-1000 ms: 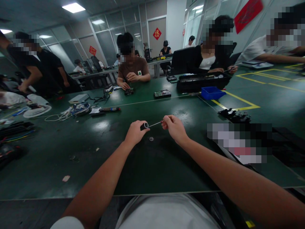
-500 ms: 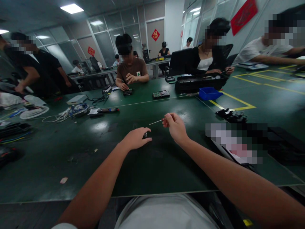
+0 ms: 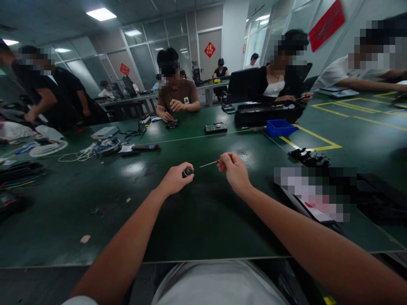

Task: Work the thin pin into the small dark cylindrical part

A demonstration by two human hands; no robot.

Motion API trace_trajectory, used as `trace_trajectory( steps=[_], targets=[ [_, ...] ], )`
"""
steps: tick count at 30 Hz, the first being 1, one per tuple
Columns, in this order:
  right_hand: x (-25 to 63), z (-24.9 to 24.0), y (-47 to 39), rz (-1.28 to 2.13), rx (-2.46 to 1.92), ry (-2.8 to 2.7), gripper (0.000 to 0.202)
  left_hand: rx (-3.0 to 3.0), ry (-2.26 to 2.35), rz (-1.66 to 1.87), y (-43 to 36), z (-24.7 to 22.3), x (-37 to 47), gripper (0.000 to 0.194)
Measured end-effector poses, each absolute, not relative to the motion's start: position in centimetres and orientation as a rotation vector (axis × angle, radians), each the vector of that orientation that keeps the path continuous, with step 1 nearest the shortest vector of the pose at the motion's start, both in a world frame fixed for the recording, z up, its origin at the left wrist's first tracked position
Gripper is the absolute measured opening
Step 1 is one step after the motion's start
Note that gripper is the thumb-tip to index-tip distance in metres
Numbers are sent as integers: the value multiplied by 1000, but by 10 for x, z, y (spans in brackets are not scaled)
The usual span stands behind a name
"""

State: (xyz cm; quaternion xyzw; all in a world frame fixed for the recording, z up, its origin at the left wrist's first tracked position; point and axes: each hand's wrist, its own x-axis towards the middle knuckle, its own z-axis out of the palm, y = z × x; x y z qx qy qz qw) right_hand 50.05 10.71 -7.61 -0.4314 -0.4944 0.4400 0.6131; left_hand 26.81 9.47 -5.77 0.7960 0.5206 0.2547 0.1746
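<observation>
My left hand [image 3: 176,178] is closed around a small dark round object [image 3: 187,172] with a silvery rim. The fingers cover most of it, so its kind is unclear. A little to the right, my right hand [image 3: 233,169] pinches a thin screwdriver [image 3: 208,164]. Its slim metal shaft points left toward the left hand, and a bit of reddish handle shows at the fingertips. The screwdriver tip and the dark object are apart. Both hands are held over the dark green table [image 3: 203,228].
Across the table lie a hard drive [image 3: 216,127], a blue bin [image 3: 281,128] and a long black casing [image 3: 269,114]. Cables [image 3: 104,147] and a pen-like tool [image 3: 146,147] are at left. Black parts [image 3: 308,157] lie at right. Co-workers sit opposite, one [image 3: 178,95] handling a small part.
My left hand has moved slightly left and up, and its fingers have closed round the dark object, which now shows more. My right hand with the screwdriver has hardly moved.
</observation>
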Motion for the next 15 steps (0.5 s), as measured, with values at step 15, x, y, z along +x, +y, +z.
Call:
trace_trajectory(
  steps=[15],
  targets=[
    [500,-85,113,1029,-994,-1121,28,821,1409,1689,85,-27,149,17]
  ],
)
